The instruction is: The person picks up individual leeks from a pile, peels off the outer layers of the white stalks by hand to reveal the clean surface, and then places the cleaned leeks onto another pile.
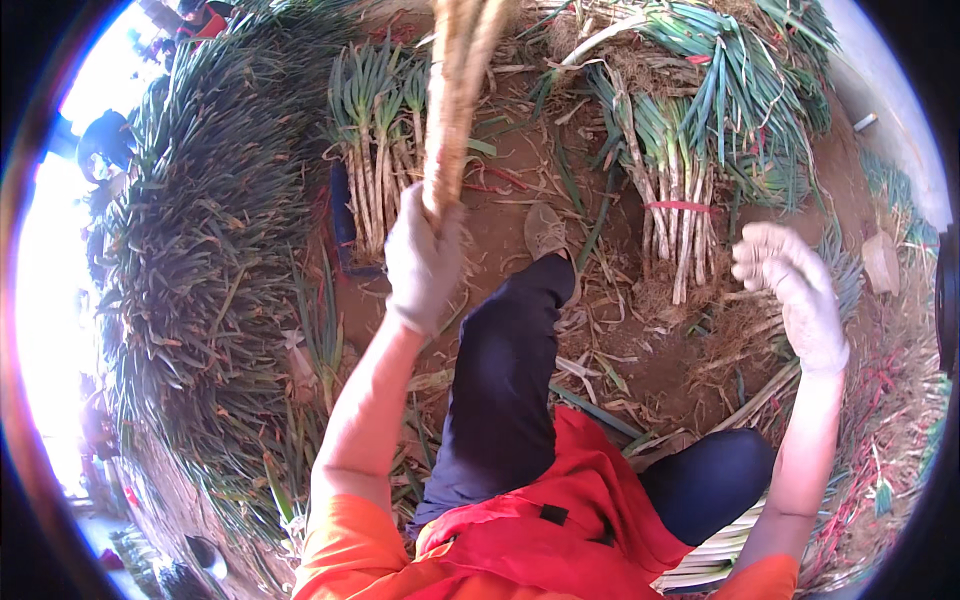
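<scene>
My left hand (425,262), in a pale work glove, is closed around the lower end of long tan green onion stalks (450,110). They point upward and are blurred, so their count and upper ends cannot be made out. On the right, my gloved right hand (795,290) hovers with loosely bent fingers, apart from one another, and nothing shows in it. Just left of it stands a bundle of green onions (682,210) with white stems, tied by a red band (680,206). Another upright bunch of green onions (375,150) leans beyond my left hand.
A large mass of green onion tops (220,250) fills the left side. More onions (740,70) lie piled at the far right. Roots and leaf scraps litter the brown ground (640,350). Red strings (860,420) lie at the right. A blue frame (345,225) borders the left bunch.
</scene>
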The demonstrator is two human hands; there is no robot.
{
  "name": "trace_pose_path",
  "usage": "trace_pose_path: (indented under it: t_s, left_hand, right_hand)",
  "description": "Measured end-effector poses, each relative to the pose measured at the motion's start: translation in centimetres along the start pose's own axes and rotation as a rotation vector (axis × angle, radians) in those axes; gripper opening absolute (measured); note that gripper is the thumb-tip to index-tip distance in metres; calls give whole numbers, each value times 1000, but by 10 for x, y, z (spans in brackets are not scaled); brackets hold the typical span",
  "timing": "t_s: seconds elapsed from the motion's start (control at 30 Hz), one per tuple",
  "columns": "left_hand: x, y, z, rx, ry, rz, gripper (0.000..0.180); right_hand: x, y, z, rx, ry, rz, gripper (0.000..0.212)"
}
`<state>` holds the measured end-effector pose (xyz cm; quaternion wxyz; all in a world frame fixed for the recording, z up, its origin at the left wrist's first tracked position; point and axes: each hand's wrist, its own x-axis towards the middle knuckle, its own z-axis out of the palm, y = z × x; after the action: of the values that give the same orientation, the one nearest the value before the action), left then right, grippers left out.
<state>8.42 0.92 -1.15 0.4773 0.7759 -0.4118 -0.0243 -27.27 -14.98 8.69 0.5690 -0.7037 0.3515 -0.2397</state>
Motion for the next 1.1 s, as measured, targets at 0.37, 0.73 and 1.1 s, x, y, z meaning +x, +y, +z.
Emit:
trace_pose_path:
  t_s: [0.37,0.73,1.1]
  left_hand:
    - [-2,-309,47,454,-69,-701,58]
    - [21,-270,75,501,60,-145,48]
    - [-104,-25,247,-44,-957,394,45]
  right_hand:
    - [-128,209,-80,-69,474,713,31]
    - [-271,407,-49,-490,548,775,32]
    - [-260,432,-75,-618,921,1224,46]
